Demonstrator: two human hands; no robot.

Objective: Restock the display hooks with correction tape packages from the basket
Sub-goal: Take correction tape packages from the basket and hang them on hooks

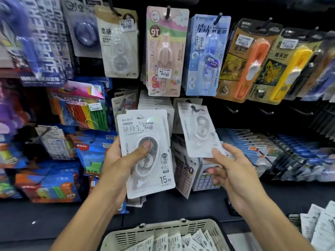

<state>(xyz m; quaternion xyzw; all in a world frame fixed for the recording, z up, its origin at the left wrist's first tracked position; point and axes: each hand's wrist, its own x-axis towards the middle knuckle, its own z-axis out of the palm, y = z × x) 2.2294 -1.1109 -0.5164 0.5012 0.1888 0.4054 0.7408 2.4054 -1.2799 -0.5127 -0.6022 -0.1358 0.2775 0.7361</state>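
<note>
**Careful: a loose hang and a slipping stack are the risks now**

Right now your left hand (125,160) grips a small stack of white card-backed correction tape packages with clear oval blisters (146,153), at centre frame, thumb curled across the front blister and the other fingers hidden behind the card. Your right hand (230,167), centre right, has its fingers loosely spread and touches the lower edge of a single white blister-carded correction tape package (197,129). That one tilts leftward at its top, and its punched slot seems to sit at a dark metal display hook (194,108); I cannot tell whether the hook is fully through.

Here is what I judge could go wrong:

- If the slot is only resting on the hook tip, letting go would drop the package onto the crowded stock below, or behind it where you would not spot it.
- Pushing up from the bottom edge with open fingers could bend the thin card rather than slide it back along the hook.
- Packages behind the front one in your left hand are held only by pressure; relax the thumb and they may fan out and fall.
- Neighbouring rows look alike, so a package could end up on the wrong hook.

More packages lie in the beige slotted plastic basket (126,238) at bottom centre of the frame, directly under your forearms; a dropped package may land there, or miss it.
</note>
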